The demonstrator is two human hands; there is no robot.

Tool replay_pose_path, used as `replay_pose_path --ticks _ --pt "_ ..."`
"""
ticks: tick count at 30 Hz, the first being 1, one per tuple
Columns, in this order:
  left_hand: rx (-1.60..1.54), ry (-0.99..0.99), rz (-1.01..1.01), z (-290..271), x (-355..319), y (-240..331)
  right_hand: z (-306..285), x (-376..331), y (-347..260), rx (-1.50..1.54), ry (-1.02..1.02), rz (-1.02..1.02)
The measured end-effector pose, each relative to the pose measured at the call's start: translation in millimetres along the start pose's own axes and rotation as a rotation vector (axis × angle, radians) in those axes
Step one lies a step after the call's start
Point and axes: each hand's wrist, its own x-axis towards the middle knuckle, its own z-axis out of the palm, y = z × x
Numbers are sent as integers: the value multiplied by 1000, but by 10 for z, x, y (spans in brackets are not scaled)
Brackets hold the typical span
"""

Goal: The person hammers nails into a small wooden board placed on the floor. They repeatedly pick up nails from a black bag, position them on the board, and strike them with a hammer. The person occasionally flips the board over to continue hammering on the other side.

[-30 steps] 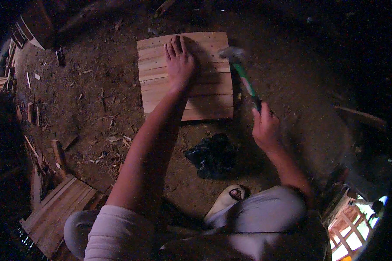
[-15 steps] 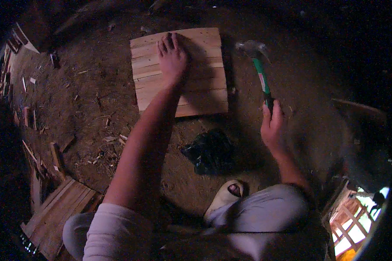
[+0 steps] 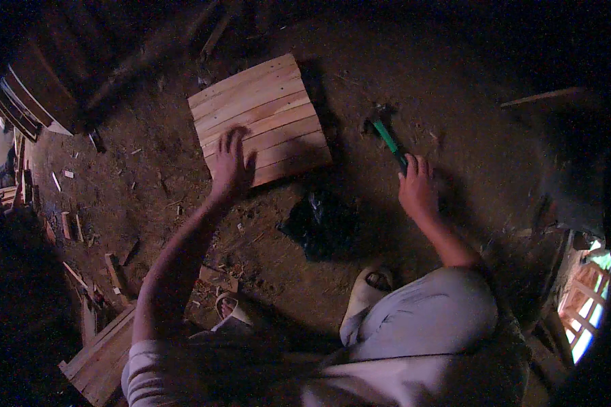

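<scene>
A square panel of pale wooden slats (image 3: 261, 102) lies on the dirt floor ahead of me, turned slightly, with small dark marks along its slats. My left hand (image 3: 232, 166) is at the panel's near edge, fingers spread, the tips over the wood. To the right, my right hand (image 3: 418, 188) has its fingers around the dark grip end of a claw hammer (image 3: 387, 138) with a green handle. The hammer's head points away from me, low at the floor; whether it touches the ground is hard to tell in the dim light.
A crumpled black plastic bag (image 3: 322, 227) lies between the panel and my feet. Wood scraps (image 3: 115, 273) litter the left side, near another slatted panel (image 3: 102, 353). A thin board (image 3: 543, 97) lies far right. A bright latticed opening (image 3: 586, 305) shows at the lower right.
My left hand has slid from the panel's far part to its near edge. The hammer has come down toward the floor in my right hand. The panel now sits at a slant in view.
</scene>
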Motion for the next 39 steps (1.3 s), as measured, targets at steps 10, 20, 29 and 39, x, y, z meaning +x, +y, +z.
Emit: replay_pose_path --ticks 10,20,29,39 --pt "-143 -216 -102 53 -978 803 547 -526 -1080 471 -836 -485" --pt "-339 -20 -107 115 -687 983 583 -591 -997 462 -795 -662" --pt "-342 41 -151 69 -723 787 730 -693 -1084 313 -735 -1034" --pt "-288 -2 -132 29 -746 700 683 -782 -912 259 -848 -890"
